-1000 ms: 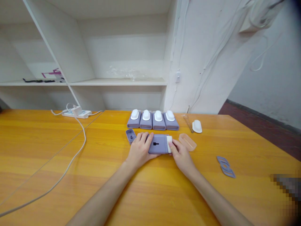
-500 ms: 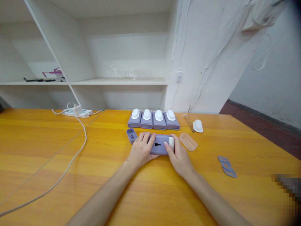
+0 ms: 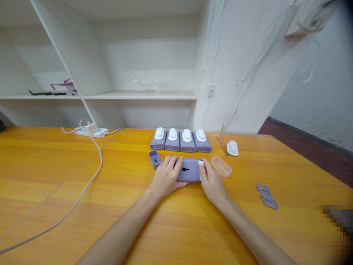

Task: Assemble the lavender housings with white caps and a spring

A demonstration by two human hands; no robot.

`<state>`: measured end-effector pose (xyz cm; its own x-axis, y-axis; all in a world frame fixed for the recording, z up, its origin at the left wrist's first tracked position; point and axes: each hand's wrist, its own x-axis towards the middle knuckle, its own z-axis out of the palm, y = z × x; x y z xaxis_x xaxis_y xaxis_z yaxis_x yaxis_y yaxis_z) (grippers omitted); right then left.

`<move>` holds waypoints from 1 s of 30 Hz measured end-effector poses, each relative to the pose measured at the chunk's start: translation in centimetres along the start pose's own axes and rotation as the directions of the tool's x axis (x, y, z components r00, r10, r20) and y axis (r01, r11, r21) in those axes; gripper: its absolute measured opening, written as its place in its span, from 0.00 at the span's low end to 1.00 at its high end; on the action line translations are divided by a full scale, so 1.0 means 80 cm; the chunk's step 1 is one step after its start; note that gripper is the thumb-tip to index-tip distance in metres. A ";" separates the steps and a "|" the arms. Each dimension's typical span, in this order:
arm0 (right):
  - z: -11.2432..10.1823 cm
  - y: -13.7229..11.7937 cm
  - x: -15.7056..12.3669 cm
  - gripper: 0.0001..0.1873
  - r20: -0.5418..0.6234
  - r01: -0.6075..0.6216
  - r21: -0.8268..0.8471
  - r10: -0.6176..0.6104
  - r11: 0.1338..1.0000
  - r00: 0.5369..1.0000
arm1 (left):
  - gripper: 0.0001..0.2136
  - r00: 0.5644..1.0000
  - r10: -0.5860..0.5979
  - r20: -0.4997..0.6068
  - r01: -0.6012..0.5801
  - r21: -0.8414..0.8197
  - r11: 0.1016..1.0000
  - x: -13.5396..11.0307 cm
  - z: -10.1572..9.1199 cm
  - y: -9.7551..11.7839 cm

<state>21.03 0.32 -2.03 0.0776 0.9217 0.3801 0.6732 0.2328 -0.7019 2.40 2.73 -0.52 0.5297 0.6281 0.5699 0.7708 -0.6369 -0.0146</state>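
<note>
Between my hands lies a purple rectangular plastic casing (image 3: pixel 191 176) with a black mark on its upper face. My left hand (image 3: pixel 167 173) is wrapped round its left end, fingers on top and thumb side at the near edge. At the other end my right hand (image 3: pixel 211 181) grips a white end piece (image 3: pixel 201 162), the thumb pressed on it; fingers partly hide this piece. Just beyond my left hand rests a small purple open cap (image 3: pixel 154 158). A translucent peach-coloured oblong tray (image 3: pixel 223 167) lies right of my right hand.
Behind stand several purple casings (image 3: pixel 172 146) in a row with white domed pieces on top. To their right are a coil spring (image 3: pixel 221 144) and a white domed piece (image 3: pixel 233 148). A flat purple cut-out plate (image 3: pixel 267 196) lies right. A power strip (image 3: pixel 100 132) and cable (image 3: pixel 100 160) are left.
My right thumb has moved from the casing's face onto the white end piece, which now shows less. My left hand keeps its hold, and the other things on the table stay put.
</note>
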 end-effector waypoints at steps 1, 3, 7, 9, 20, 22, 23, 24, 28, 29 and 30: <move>0.000 0.000 0.000 0.23 0.005 0.004 -0.002 -0.004 1.000 1.000 | 0.34 1.000 -0.002 0.005 0.002 -0.003 1.000 0.000 0.000 0.000; 0.000 0.000 0.001 0.23 0.016 0.011 -0.012 -0.010 1.000 1.000 | 0.34 1.000 -0.005 0.016 0.005 -0.004 1.000 0.000 0.000 0.000; 0.001 -0.003 0.002 0.22 0.024 0.009 -0.043 -0.008 0.999 1.000 | 0.35 1.000 -0.004 0.031 0.004 -0.003 1.000 0.001 0.000 -0.001; 0.001 -0.004 0.002 0.22 0.019 0.005 -0.051 -0.004 0.999 1.000 | 0.35 1.000 -0.008 0.030 0.008 -0.003 1.000 0.001 0.001 -0.001; 0.000 0.000 -0.001 0.22 0.025 0.036 0.022 -0.036 0.999 0.999 | 0.34 1.000 0.027 -0.003 -0.027 -0.009 1.000 0.000 0.001 -0.001; 0.000 -0.001 -0.004 0.22 0.005 0.039 0.037 -0.039 0.999 0.999 | 0.34 1.000 0.026 -0.011 -0.026 -0.008 1.000 0.000 0.001 0.000; 0.000 -0.001 -0.006 0.22 -0.005 0.039 0.035 -0.038 0.999 0.999 | 0.34 1.000 0.026 -0.012 -0.026 -0.010 1.000 0.001 0.001 0.001; 0.000 -0.002 -0.007 0.22 -0.014 0.037 0.032 -0.036 0.999 0.999 | 0.34 1.000 0.026 -0.015 -0.026 -0.014 1.000 0.001 0.001 0.001; -0.001 -0.001 -0.008 0.25 -0.065 0.015 0.034 -0.013 0.999 0.998 | 0.33 0.999 0.025 -0.035 -0.026 -0.043 0.999 0.004 0.002 0.004; 0.000 -0.001 -0.007 0.26 -0.073 0.012 0.041 -0.009 0.999 0.997 | 0.33 0.999 0.023 -0.038 -0.025 -0.047 0.999 0.004 0.002 0.004; 0.000 0.000 -0.007 0.26 -0.079 0.012 0.053 -0.008 0.998 0.997 | 0.33 0.999 0.022 -0.039 -0.024 -0.049 0.999 0.004 0.003 0.004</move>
<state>21.00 -0.18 -2.27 0.1299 0.8925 0.4319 0.6338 0.2602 -0.7284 2.90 2.82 -0.51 0.5326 0.5957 0.6013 0.7396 -0.6730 0.0116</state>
